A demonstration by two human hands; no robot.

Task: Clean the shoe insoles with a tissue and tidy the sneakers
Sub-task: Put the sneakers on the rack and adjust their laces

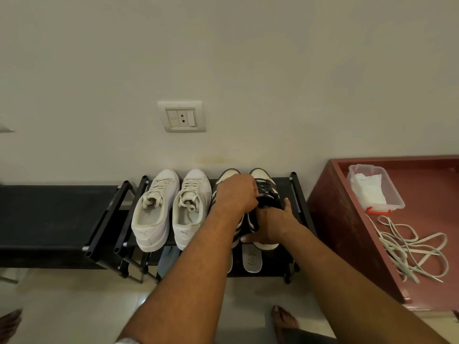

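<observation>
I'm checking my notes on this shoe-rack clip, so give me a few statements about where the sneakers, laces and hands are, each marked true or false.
1. The left hand and right hand are both on the black-and-white sneakers. True.
2. An insole lies on the lower shelf. True.
3. The white sneakers stand on the lower shelf. False: they stand on the top shelf, left of the black-and-white pair.
4. Loose white laces lie on the red-brown surface. True.
5. The plastic box holds those laces. False: it holds a white tissue; the laces lie outside it.
</observation>
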